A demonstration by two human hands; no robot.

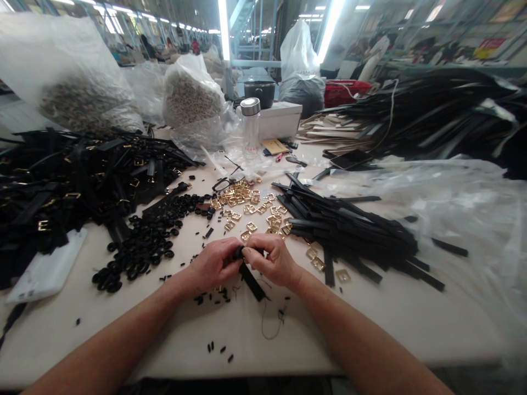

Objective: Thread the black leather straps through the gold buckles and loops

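Note:
Both hands meet over the middle of the table around one black strap. Its flat end hangs down toward me, below the fingers. My left hand is closed on the strap's upper part, thumb and fingers pinched. Close beside it, my right hand also pinches the strap, thumb across the top; the exact grip points are partly hidden by the fingers. Just beyond the hands lie loose gold buckles. Small black rings are heaped to the left, and short black pieces are scattered under my left wrist.
Black straps lie piled at the right, beside plastic sheeting. Finished-looking buckled straps cover the left. Behind stand a glass bottle, a white box and filled plastic bags. A thin thread curls near me.

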